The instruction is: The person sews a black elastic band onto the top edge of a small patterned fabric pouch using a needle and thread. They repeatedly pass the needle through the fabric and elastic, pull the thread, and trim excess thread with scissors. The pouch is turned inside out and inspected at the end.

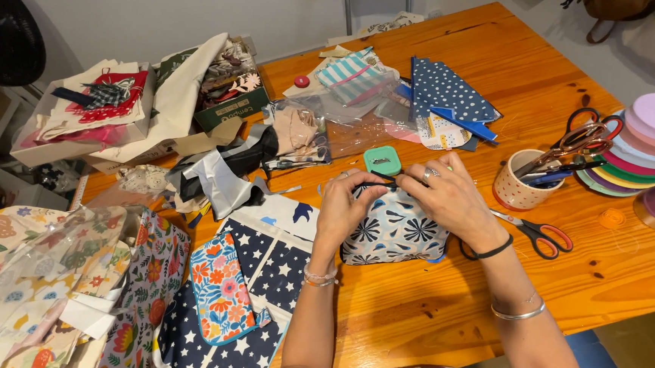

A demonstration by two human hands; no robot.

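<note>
Hands: your left hand (347, 202) and right hand (452, 197) both pinch the pouch's top edge.
Pouch: flower-print pouch (394, 235), near the table's (441, 312) front edge.
Scissors: red-handled scissors (538, 233) just right of it.

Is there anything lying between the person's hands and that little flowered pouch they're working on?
Nothing visible. The left hand and the right hand both rest directly on the top edge of the flowered pouch. The green case lies just behind it, and the red-handled scissors to the right.

Flower-print pouch (394, 230) upright on table
</note>
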